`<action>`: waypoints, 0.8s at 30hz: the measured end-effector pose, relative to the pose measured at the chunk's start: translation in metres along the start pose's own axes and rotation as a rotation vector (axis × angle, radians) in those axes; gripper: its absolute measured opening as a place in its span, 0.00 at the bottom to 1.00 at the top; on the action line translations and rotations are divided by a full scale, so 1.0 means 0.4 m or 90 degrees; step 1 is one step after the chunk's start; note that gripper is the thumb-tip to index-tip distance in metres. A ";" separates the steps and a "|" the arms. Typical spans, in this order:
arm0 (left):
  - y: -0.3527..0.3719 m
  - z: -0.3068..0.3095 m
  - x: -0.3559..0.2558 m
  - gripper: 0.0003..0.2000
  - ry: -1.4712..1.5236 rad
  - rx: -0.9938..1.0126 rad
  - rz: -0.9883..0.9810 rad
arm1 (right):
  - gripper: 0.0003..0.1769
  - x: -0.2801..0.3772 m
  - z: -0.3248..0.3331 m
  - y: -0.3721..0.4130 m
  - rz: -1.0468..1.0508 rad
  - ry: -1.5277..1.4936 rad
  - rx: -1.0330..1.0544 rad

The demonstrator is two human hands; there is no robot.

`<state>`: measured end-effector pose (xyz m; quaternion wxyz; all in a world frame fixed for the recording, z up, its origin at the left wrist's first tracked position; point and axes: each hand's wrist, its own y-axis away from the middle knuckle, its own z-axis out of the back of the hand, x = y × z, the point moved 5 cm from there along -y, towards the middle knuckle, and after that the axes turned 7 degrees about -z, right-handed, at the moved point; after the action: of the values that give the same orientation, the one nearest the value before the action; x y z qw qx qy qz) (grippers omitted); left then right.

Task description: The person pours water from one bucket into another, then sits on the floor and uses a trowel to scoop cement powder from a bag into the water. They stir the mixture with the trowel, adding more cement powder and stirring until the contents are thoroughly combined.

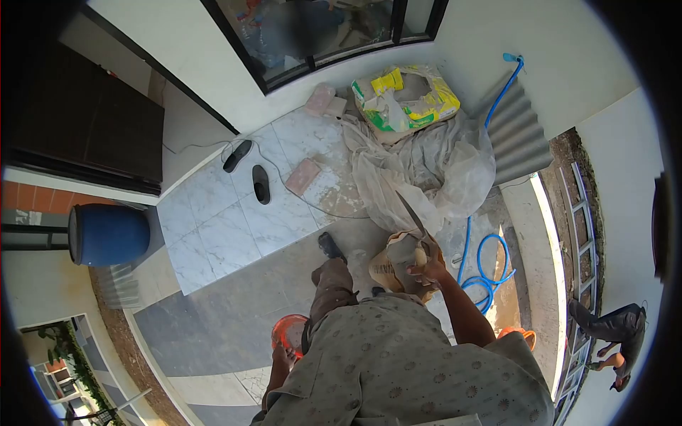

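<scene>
My right hand (428, 270) is closed around the pale handle of a trowel (412, 213), its narrow, pointed blade seen nearly edge-on. Just below that hand stands an open brown paper sack (384, 270) with grey powder inside. Down at my left side, my left hand (282, 355) grips the rim of an orange-red bucket (291, 328). The bucket is partly covered by my leg and shirt, and grey material shows in it.
Crumpled plastic sheeting (426, 174) lies ahead, beside a torn yellow-green bag (405, 106). A blue hose (490, 270) coils at right. Sandals (261, 184) and a cable (280, 174) lie on marble-look tiles (220, 227). Another person (614, 330) is near a ladder (584, 241).
</scene>
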<state>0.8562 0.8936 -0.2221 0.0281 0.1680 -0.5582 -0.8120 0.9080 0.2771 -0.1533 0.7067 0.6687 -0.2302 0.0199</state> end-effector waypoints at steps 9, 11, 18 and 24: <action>-0.012 -0.540 -0.718 0.15 0.012 0.266 -0.222 | 0.18 0.357 -0.083 0.086 0.045 0.222 -0.151; -0.037 -0.665 -0.865 0.15 -0.043 0.301 -0.229 | 0.19 0.460 -0.118 0.188 0.098 0.051 -0.041; 0.165 -1.098 -1.276 0.13 -0.139 0.367 -0.319 | 0.17 0.601 -0.190 0.232 0.039 -0.166 0.147; 0.119 -1.456 -1.458 0.10 -0.229 0.373 -0.305 | 0.18 0.753 -0.207 -0.013 -0.026 -0.179 0.184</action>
<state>1.5757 0.4894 -0.2241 -0.3084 0.1494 -0.7065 -0.6192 1.2037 0.2714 -0.0520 0.5646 0.7639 -0.3076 -0.0557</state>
